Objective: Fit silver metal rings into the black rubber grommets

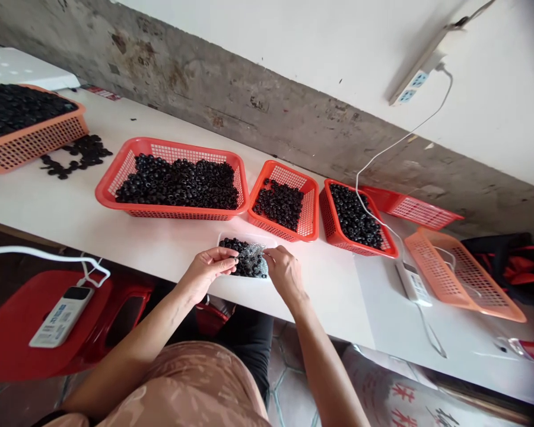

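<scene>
A shallow clear plastic tray [270,239] sits near the table's front edge, holding small black round parts [235,244] and tiny silvery pieces [254,249]. Over its left side, my left hand [208,270] pinches a small black part [235,260] between thumb and fingertips. My right hand [287,271] is over the tray's right side, its fingertips pressed together; whatever they hold is too small to make out. Just behind the tray stand a large red basket [169,207] and a smaller red basket [311,204], both containing black parts.
Another red basket [331,216] of black parts stands to the right, a white cable [385,145] trailing across it. Farther right are an orange basket [480,296] and a power strip [413,284]. At left, an orange basket [40,145] is heaped with black pieces. A red stool [13,320] stands below.
</scene>
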Action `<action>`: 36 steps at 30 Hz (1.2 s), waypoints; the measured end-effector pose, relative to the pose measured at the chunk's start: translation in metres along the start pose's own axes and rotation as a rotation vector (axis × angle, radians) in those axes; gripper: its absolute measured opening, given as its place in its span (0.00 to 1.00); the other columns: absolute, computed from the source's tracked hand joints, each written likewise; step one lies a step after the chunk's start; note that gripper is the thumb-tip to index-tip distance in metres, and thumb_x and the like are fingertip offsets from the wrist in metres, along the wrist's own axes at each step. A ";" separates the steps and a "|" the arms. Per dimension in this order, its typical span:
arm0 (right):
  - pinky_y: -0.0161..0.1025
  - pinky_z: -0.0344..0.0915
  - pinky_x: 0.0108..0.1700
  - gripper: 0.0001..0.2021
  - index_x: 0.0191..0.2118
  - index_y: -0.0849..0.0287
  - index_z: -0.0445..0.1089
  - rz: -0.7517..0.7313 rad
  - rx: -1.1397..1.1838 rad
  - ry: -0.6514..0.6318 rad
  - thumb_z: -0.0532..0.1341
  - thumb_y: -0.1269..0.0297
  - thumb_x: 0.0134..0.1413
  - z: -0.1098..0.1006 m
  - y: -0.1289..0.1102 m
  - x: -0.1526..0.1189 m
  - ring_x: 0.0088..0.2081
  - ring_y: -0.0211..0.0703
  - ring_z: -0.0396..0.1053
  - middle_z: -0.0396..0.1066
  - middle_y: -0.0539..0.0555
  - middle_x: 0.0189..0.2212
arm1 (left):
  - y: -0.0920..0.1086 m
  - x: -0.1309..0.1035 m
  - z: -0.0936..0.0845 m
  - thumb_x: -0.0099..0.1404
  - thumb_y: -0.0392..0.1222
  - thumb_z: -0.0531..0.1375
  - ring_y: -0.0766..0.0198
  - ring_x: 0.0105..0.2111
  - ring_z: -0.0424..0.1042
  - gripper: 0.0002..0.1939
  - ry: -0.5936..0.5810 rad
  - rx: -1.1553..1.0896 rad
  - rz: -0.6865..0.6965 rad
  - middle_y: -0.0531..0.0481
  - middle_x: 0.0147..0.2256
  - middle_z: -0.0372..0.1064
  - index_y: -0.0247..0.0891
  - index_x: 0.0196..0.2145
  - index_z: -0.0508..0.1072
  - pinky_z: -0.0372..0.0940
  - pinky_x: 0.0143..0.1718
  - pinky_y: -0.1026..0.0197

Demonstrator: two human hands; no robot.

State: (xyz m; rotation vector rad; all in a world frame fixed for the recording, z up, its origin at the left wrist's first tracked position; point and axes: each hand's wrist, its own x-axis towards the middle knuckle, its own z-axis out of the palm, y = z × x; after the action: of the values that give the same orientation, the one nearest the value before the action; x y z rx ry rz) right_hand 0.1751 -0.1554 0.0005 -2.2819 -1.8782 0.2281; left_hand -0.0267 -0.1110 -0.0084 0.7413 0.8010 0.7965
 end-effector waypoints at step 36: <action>0.40 0.74 0.46 0.11 0.48 0.55 0.76 -0.522 0.611 0.074 0.58 0.68 0.66 -0.032 -0.032 -0.022 0.41 0.43 0.75 0.74 0.56 0.41 | -0.003 -0.004 -0.002 0.50 0.51 0.74 0.70 0.26 0.65 0.18 -0.208 0.033 -0.107 0.51 0.23 0.71 0.32 0.31 0.81 0.58 0.32 0.65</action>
State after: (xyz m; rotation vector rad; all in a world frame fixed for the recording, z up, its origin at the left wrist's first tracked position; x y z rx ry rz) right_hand 0.1477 -0.1725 0.0397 -1.3489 -1.9392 0.5392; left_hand -0.0290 -0.1156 -0.0102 0.7898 0.6616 0.6000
